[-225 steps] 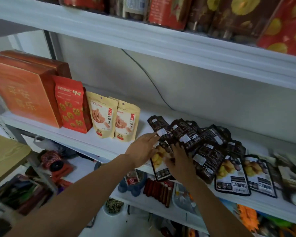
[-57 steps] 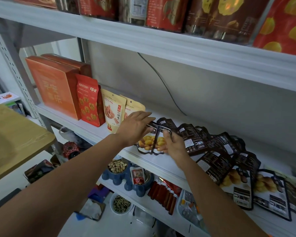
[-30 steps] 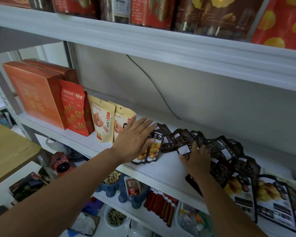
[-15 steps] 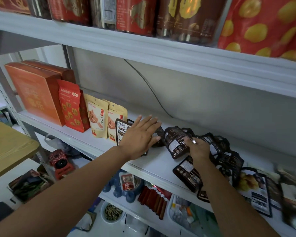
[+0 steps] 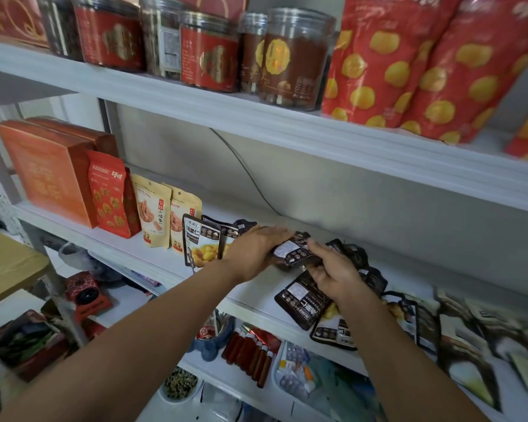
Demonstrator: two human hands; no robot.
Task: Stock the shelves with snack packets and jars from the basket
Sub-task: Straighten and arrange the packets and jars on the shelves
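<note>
Head camera: a person stocking a white rack holds a small black packet [image 5: 294, 252] in both hands just above the middle shelf [image 5: 256, 295].

The right hand [image 5: 337, 277] grips the packet's right end, with the forefinger curled over the top and the thumb tucked beneath it. The left hand [image 5: 255, 252] meets the packet's left end. Its fingers lie nearly straight along the far upper edge and touch the wrapper. Its thumb is hidden, so it cannot be told whether it clamps the packet.

Left of the held packet, and just beyond the left hand, two upright black packets [image 5: 200, 239] with pictures of yellow nuts stand on the shelf. Farther left stand two tan pouches [image 5: 153, 216], then a red bag [image 5: 109, 193] and two orange boxes [image 5: 46, 170].

Below and to the right of the held packet, loose black packets [image 5: 304, 301] lie flat and overlapping. Some are partly covered by the right hand and wrist.

Above the held packet, on the next shelf up, are clear jars [image 5: 293, 57] with red and brown labels. Beside the jars lean red spotted bags [image 5: 409, 63].
</note>
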